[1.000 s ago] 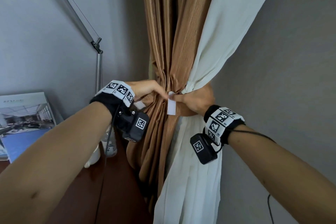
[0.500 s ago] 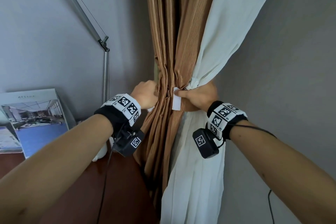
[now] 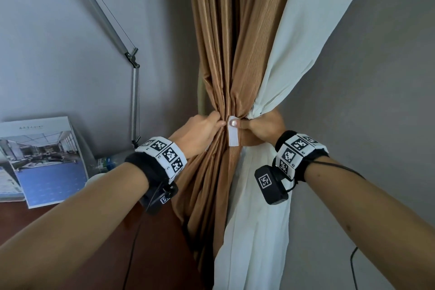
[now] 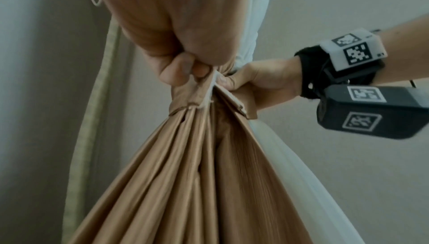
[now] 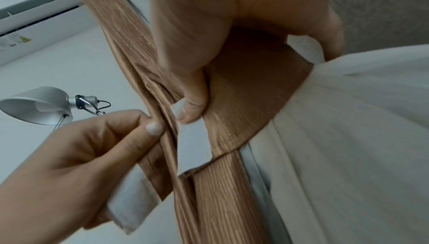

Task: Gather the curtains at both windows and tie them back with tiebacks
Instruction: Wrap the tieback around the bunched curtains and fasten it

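Note:
A brown curtain and a white sheer curtain hang bunched together in the room corner. A brown tieback wraps the bundle from the right. My right hand grips that end, thumb pressed on its white fastening strip. My left hand pinches the tieback's other end against the brown folds, just left of the strip. In the right wrist view that end's white strip hangs below my left palm. A narrow fold of curtain separates the two ends.
A dark wooden desk stands at lower left with a propped booklet and a water bottle. A metal desk lamp arm rises beside the curtain. Grey walls close both sides; an air conditioner is high up.
My left hand drew back to the left, then came in again close to the white strip. The right hand has kept its hold on the tieback throughout.

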`<state>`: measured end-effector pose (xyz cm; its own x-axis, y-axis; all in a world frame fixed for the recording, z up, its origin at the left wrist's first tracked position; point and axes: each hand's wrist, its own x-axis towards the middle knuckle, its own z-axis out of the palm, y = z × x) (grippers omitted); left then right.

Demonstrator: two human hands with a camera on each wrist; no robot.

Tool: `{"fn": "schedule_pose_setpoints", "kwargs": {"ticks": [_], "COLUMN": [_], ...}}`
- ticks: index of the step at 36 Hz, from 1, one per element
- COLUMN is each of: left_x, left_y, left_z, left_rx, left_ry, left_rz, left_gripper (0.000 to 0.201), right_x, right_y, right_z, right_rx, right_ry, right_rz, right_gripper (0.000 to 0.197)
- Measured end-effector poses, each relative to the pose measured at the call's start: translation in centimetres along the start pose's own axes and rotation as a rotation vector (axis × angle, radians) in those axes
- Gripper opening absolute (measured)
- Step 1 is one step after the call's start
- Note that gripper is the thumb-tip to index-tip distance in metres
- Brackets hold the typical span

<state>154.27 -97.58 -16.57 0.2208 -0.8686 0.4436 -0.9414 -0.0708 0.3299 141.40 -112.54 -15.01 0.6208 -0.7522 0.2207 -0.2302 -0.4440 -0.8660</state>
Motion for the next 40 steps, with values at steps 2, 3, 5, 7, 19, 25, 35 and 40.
{"fn": "schedule_pose_setpoints", "kwargs": {"ticks": [2,3,5,7,19,25,35,40], "left_x": [0.4,0.6,1.3,2.2,3.6,2.9,2.0,1.6], "left_y": [0.2,0.2,0.7,1.1,-0.5,-1.2,-2.1,-1.8], "left_z": [-0.1,-0.1,-0.3,-0.6,-1.2,-0.2,0.9,1.1], "left_rx": [0.030,0.040,0.045,0.023,-0.501,-0.597,-0.551,-0.652], "left_ry": [-0.009,-0.005,-0.012,-0.047,-0.149,-0.054,0.050,0.165], "left_rz": [0.008,0.002,-0.064,-0.194,-0.447,-0.428,-0.349,-0.451], "left_gripper": [0.030,0.029,0.026,0.024,0.035,0.027,0.022,0.034], "right_x": [-0.2,-0.3,-0.6,-1.0,0.6,0.6,1.3,1.3], "right_y": [-0.1,-0.2,-0.4,-0.6,1.6,0.8,0.2,-0.2], "right_z": [-0.1,-0.2,-0.1,-0.1,3.9,3.8,4.7,4.7], "right_rx": [0.015,0.025,0.050,0.067,-0.143,-0.188,-0.164,-0.161], "right_ry": [-0.018,-0.029,-0.038,-0.056,0.155,0.252,0.287,0.321], "right_rz": [0.006,0.011,0.011,0.010,0.050,0.056,0.099,0.087], "right_gripper": [0.069,0.068,0.065,0.066,0.130,0.135,0.125,0.126]}}
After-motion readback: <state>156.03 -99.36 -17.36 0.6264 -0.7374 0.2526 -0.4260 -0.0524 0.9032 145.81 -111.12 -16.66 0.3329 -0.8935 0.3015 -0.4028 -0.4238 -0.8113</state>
